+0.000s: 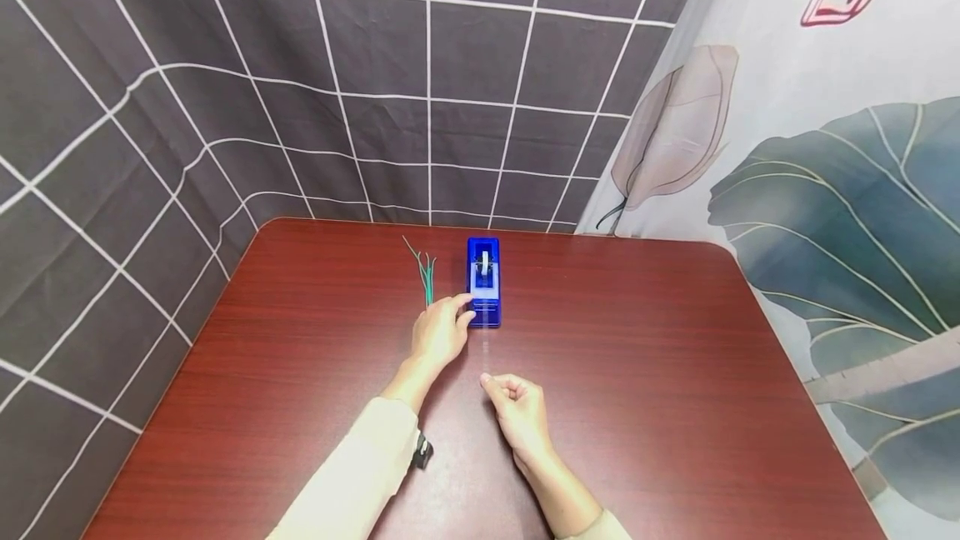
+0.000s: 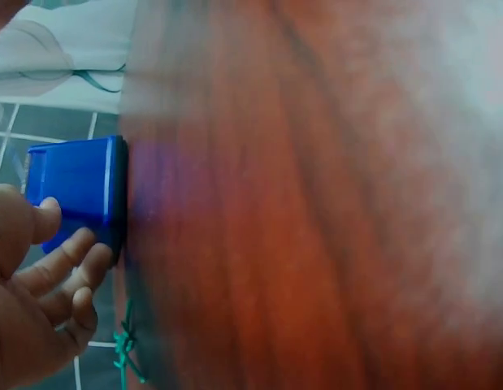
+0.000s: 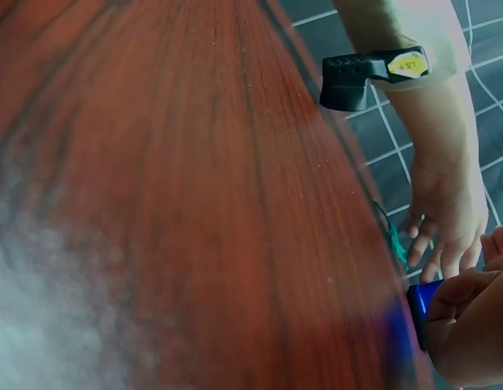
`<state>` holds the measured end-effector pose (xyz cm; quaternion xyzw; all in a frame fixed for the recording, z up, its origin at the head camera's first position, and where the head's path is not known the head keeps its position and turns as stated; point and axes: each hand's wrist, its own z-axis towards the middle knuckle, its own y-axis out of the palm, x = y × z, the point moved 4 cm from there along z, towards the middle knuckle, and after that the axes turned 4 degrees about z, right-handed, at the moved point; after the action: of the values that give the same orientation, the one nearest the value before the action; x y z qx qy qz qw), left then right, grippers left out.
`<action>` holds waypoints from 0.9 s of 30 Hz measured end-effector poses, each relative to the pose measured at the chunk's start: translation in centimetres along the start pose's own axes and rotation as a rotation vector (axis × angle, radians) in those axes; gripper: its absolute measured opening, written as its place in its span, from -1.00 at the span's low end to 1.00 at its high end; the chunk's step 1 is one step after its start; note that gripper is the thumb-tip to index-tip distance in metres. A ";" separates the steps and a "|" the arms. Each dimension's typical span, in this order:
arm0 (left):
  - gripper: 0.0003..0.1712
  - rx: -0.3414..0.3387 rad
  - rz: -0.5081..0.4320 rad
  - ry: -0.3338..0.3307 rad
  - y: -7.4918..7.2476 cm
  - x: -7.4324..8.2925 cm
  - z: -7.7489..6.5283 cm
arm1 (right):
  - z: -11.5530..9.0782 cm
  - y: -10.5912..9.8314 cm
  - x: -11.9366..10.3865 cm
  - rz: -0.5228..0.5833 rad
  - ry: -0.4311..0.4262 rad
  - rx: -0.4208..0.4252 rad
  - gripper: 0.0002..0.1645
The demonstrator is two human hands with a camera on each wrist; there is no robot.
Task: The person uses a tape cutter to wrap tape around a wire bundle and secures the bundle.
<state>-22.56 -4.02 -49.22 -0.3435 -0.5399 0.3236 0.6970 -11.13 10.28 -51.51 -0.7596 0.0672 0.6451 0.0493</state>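
Note:
A blue tape dispenser stands near the back of the table, with a roll of clear tape inside. My left hand touches its left side near the front, thumb and fingertips at the edge, not wrapped around it. In the left wrist view the thumb overlaps the blue body and the other fingers lie loosely bent beside it. From the dispenser's front a clear tape strip runs toward me. Its free end is pinched between thumb and forefinger of my right hand; the right wrist view hides this pinch.
Green twist ties or thin cords lie just left of the dispenser, beyond my left hand. The reddish-brown wooden table meets a dark gridded curtain at the back. A patterned white curtain hangs at the right.

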 end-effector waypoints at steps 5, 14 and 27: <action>-0.58 0.028 0.020 0.026 -0.6 -0.2 0.5 | 0.0 -0.3 0.2 0.009 0.016 0.005 -0.67; -0.47 0.042 0.271 -0.272 -1.2 -3.8 1.6 | 0.0 -0.4 0.3 0.014 0.015 -0.004 -0.67; -0.76 -0.082 0.335 -0.328 -1.6 -4.6 2.2 | 0.1 -0.5 0.2 0.026 0.010 -0.007 -0.66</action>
<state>-25.57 -8.41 -49.95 -0.3990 -0.5941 0.4641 0.5220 -11.11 10.77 -51.71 -0.7621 0.0749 0.6419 0.0381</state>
